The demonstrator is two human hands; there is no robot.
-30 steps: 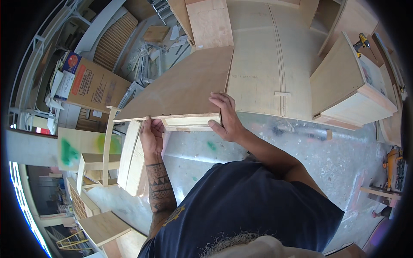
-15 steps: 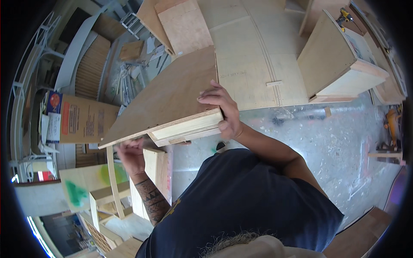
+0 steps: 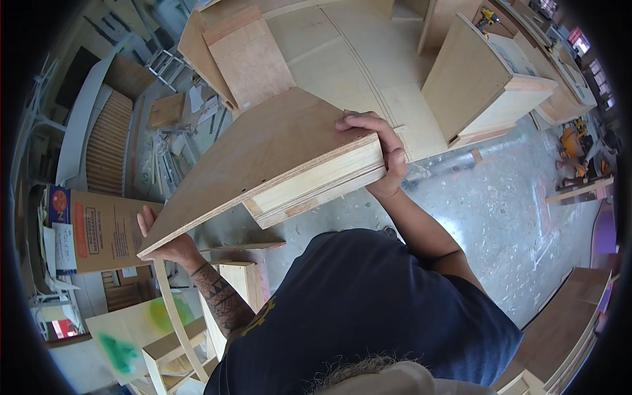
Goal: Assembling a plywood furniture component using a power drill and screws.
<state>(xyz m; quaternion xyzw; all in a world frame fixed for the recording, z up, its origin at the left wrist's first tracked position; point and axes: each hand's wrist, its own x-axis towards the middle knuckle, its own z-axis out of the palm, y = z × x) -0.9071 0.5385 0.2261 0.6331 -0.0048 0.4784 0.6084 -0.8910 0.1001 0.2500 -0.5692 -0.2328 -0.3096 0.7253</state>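
A brown plywood panel slants across in front of me, with a pale wooden box-like frame under its near edge. My right hand is closed round the panel's right corner, fingers on the top face and thumb against the end. At the left corner, my left hand is under the panel. Its fingertips come up past the left edge and its palm bears against the underside; the panel hides part of this hand.
A cardboard box stands at the left. A thin wooden upright is below the panel's left corner. Large plywood sheets lie ahead, and a wooden cabinet stands at the right with a yellow drill on it.
The panel's right end has risen and moved rightward with my right hand. My left hand has shifted left, from beneath the near edge to the left corner. My view has turned.
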